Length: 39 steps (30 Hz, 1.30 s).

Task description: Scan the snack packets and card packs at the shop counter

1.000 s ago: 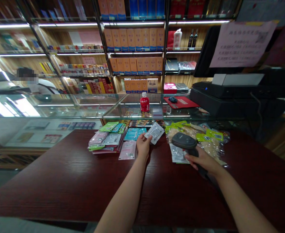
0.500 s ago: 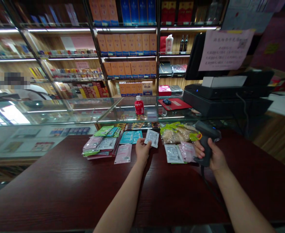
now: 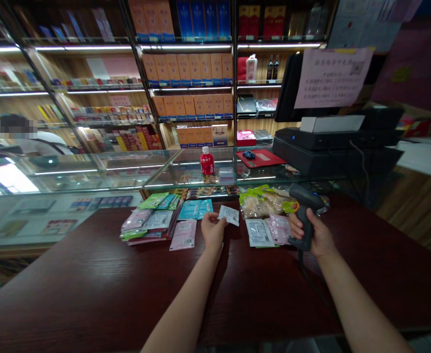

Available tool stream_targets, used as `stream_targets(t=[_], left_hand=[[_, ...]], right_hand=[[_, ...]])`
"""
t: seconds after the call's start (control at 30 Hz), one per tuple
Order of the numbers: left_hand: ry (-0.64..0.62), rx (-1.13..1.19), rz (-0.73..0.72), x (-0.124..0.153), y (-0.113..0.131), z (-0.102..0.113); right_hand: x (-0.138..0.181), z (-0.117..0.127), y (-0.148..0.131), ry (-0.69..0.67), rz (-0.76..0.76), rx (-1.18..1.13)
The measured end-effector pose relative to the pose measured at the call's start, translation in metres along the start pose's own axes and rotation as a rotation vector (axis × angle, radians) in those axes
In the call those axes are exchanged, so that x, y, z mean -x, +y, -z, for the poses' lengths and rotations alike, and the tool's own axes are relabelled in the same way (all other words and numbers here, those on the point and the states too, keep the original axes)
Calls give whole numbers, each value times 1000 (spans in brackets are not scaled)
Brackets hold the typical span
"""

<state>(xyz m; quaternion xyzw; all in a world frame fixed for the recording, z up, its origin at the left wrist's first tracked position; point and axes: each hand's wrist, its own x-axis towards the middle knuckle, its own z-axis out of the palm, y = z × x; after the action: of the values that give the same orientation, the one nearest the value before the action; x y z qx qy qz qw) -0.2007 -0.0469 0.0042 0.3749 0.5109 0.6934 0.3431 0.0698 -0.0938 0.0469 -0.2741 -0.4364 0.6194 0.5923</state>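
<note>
My left hand [image 3: 213, 232] pinches a small white printed packet [image 3: 229, 215] by its near edge, above the dark wooden table. My right hand [image 3: 315, 234] is wrapped round the grip of a black barcode scanner [image 3: 305, 211], whose head points left and away from me. A pink packet [image 3: 183, 235] and blue packets [image 3: 195, 209] lie left of my left hand. Farther left is a stack of mixed packets [image 3: 150, 219]. Between my hands lie another white packet [image 3: 259, 232], a pink packet [image 3: 279, 227] and clear bags of pale food [image 3: 261, 203].
Behind the table [image 3: 108, 284] runs a glass display counter [image 3: 160, 169] with a red bottle [image 3: 207, 162] on it. A red mouse pad [image 3: 262, 158], a monitor [image 3: 288, 88] and a cash drawer [image 3: 333, 154] stand to the right. A person [image 3: 35, 139] is at the far left. The scanner's cable [image 3: 313, 279] trails towards me.
The white packet in my left hand has tilted flatter. My right hand still holds the scanner, nearly unmoved. The whole view has shifted slightly.
</note>
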Motion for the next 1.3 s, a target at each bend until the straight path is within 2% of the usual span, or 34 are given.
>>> stream_targets(t=[0.1, 0.2, 0.3, 0.4, 0.53, 0.63, 0.73, 0.83, 0.93, 1.1, 1.2, 1.3], left_hand=[[-13, 93, -16, 10, 12, -2], [-105, 131, -42, 21, 25, -7], [-242, 140, -62, 32, 33, -15], [-407, 116, -28, 43, 29, -22], [-600, -60, 19, 53, 15, -25], [-680, -294, -146, 54, 12, -21], [-672, -535, -386, 50, 14, -17], [-711, -676, -538, 45, 11, -14], [-792, -697, -588, 42, 2, -13], [-802, -711, -604, 43, -6, -14], [-720, -695, -618, 36, 0, -14], [-492, -766, -595, 16, 8, -10]], right_hand=[[0, -1, -2, 14, 0, -21], [0, -1, -3, 10, 2, 6], [-1, 0, -3, 22, 10, 73], [-1, 1, -3, 36, 19, 58], [-1, 1, -3, 36, 5, -2], [-1, 1, -3, 35, -4, 11], [-1, 1, -3, 48, 7, 30], [-1, 1, -3, 37, 9, 42], [0, 1, -4, 27, 20, 77], [0, 2, -4, 23, 1, 21], [0, 3, -3, 29, -27, -29], [1, 3, -1, 26, -35, -58]])
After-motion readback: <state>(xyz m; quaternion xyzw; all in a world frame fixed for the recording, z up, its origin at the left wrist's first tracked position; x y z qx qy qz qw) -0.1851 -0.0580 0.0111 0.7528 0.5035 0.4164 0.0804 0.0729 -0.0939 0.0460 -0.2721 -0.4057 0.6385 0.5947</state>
